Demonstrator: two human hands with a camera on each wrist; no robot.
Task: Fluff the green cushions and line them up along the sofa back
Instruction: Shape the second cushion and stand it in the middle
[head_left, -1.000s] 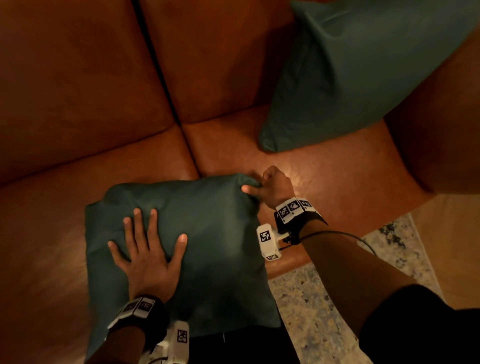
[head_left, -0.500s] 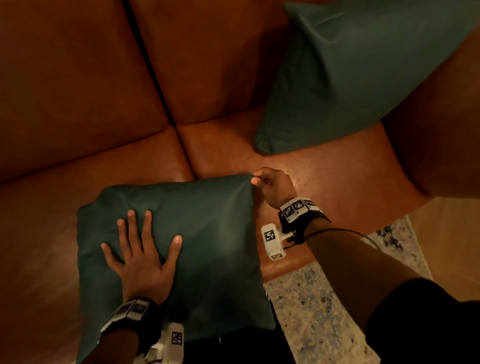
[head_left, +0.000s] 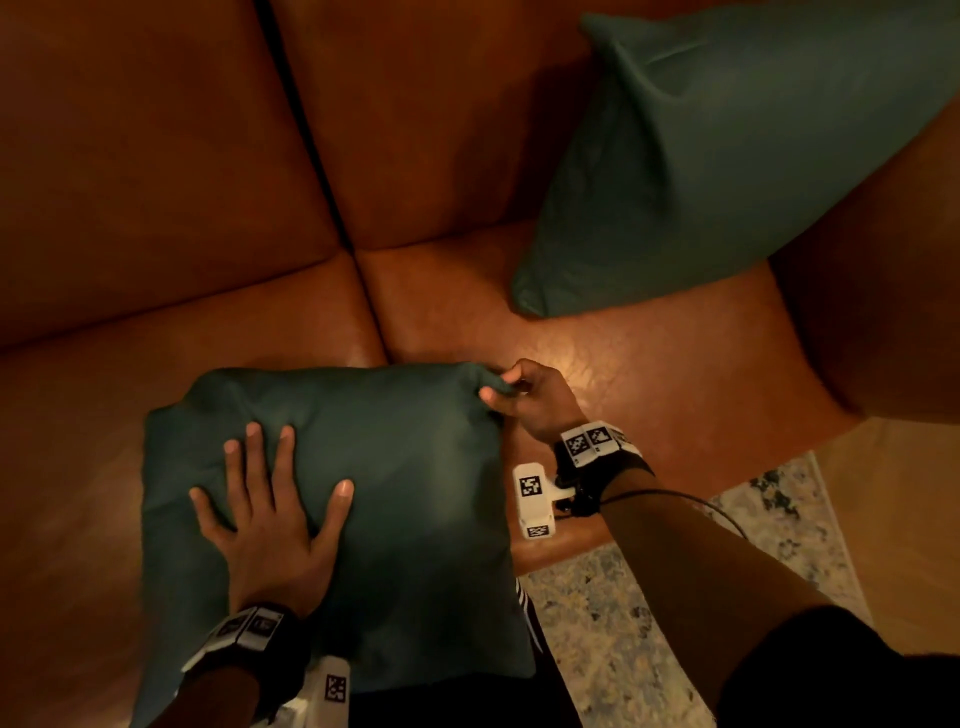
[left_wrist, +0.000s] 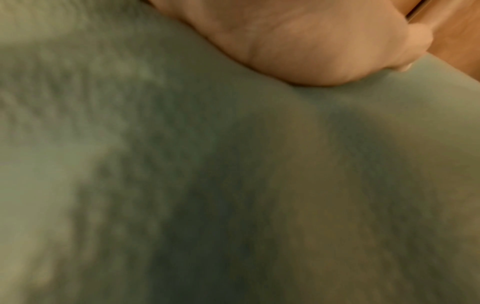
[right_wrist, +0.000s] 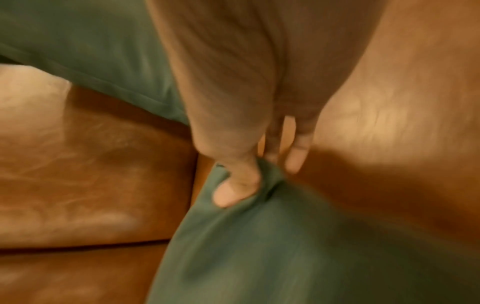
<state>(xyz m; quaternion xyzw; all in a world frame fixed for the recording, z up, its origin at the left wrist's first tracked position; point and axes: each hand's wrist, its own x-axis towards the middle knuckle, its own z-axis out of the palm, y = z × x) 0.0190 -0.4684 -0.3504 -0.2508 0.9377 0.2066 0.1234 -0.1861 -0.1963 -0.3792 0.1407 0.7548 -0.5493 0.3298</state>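
A brown leather sofa (head_left: 156, 156) fills most of the head view, its back cushions at the top and its seat cushions below. A second green cushion (head_left: 727, 166) is propped upright on the right seat cushion, leaned into the corner formed by the sofa back and the armrest. The nearer green cushion (head_left: 405, 493) is laid flat on the front of the seat, across the seam between the two seat cushions, with its near edge hung over the sofa front. A patterned rug (head_left: 623, 623) is seen on the floor below. The left hand (head_left: 270, 525) is laid palm down on the left half of the nearer cushion, fingers straight and spread, thumb out to the right, the fabric dented under it. The right hand (head_left: 535, 400) is reached in from the right with the forearm angled across the rug; the far right corner of the same cushion is pinched between thumb (right_wrist: 233, 185) and curled fingers, and the fabric is bunched there.
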